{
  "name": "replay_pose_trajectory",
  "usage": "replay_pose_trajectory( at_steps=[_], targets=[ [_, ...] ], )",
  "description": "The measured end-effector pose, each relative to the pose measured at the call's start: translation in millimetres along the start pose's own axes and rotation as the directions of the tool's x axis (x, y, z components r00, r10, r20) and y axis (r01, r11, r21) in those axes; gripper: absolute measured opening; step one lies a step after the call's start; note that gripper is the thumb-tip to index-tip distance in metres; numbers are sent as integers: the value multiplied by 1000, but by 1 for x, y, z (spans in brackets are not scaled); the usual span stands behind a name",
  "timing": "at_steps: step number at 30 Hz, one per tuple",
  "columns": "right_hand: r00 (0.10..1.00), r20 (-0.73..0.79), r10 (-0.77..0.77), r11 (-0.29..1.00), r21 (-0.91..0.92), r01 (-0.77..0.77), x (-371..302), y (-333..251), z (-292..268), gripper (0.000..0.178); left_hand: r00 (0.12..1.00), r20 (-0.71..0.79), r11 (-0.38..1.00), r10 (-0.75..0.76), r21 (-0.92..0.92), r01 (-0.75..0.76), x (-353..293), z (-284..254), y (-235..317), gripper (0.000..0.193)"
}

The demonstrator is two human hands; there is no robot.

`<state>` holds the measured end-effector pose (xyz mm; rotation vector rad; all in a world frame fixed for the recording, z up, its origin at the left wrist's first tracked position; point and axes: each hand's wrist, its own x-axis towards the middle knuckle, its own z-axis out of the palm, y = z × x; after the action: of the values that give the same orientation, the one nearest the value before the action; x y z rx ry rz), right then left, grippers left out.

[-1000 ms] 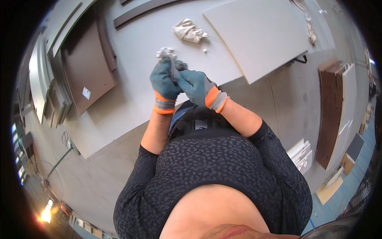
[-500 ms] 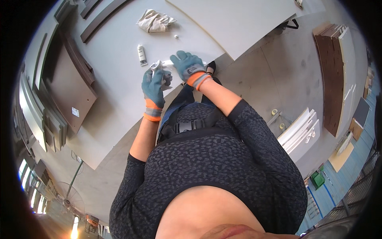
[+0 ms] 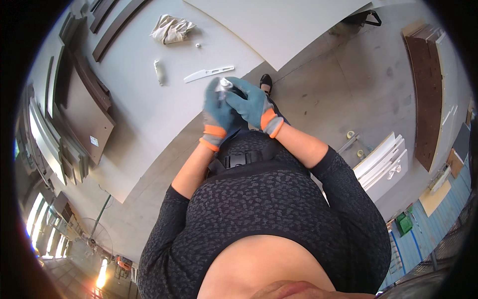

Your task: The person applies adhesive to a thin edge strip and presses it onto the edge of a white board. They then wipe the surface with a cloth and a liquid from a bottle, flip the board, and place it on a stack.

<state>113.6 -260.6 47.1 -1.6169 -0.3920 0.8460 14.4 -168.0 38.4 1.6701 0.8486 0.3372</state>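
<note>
Both my hands wear blue gloves with orange cuffs and meet in front of my waist. My left hand is wrapped around a small grey-white object, of which only the top shows above the fingers. My right hand presses against the same object from the right, fingers curled over it. What the object is I cannot tell. On the white table just beyond my hands lie a white flat knife-shaped tool and a small white tube.
A crumpled beige rag and a tiny white cap lie farther back on the table. Dark brown boards are stacked at its left. A large white panel lies behind. White panels and a brown board rest on the floor at right.
My view has swung, so the table now sits farther up and left. My hands have come off the table edge toward my waist, still closed together on the small object.
</note>
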Motion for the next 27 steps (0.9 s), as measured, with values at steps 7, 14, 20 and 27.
replay_pose_trajectory(
  at_steps=[7,14,20,27],
  targets=[
    [966,-147,210,966,186,-182,-21,32,-73,29,860,497,951,-119,307,-46,-4,61,24,83],
    [875,-475,95,990,141,-30,4,71,-131,23,843,460,866,280,257,-428,52,78,24,41],
    [828,-552,-99,995,-65,75,37,103,-136,24,845,381,735,376,432,-522,148,72,-3,21],
    [894,-302,-331,862,-482,156,13,121,-104,21,842,467,711,269,493,-501,167,78,-10,26]
  ],
)
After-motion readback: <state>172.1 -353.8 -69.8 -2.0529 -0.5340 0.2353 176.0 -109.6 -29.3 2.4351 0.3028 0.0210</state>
